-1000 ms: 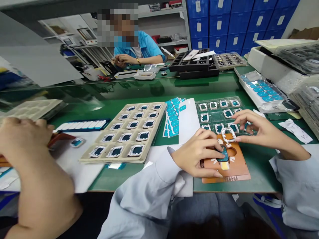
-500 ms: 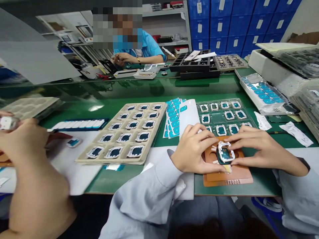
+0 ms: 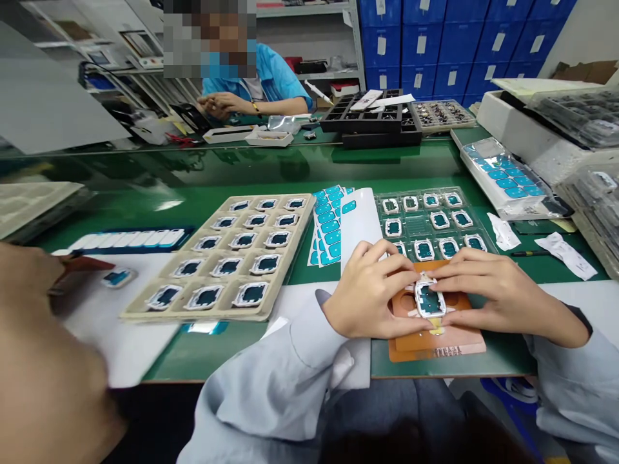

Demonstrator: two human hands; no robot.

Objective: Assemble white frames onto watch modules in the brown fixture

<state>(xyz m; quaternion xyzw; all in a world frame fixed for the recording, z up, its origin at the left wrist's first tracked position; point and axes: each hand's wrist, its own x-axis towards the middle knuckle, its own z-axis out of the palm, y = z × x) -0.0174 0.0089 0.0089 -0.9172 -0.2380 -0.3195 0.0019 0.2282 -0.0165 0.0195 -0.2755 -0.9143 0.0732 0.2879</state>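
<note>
A silvery-white watch-case frame (image 3: pixel 438 314), dark green inside its opening, lies over an orange jig (image 3: pixel 458 340) at the table's front edge. My left hand (image 3: pixel 370 293) holds its left side, fingertips at the upper corner and thumb near the bottom edge. From the other side, my right hand (image 3: pixel 496 291) pinches the frame with fingers along its upper right and thumb at the lower right. A small yellow tab (image 3: pixel 436 324) shows beneath the frame's lower edge. My fingers cover parts of the frame's sides.
Left stands a beige tray (image 3: pixel 271 308) of similar frames; behind my hands, a clear tray (image 3: pixel 418 227) holds more. Blue sticker sheets (image 3: pixel 331 222) lie between them. Another person's arm (image 3: pixel 43 341) reaches in at left. Across the table sits a co-worker (image 3: pixel 278 80) in blue.
The frame, earlier tilted with a dark green edge showing below it, now sits straighter over the jig between my hands. The neighbour's hand and white part have left view as the camera shifted.
</note>
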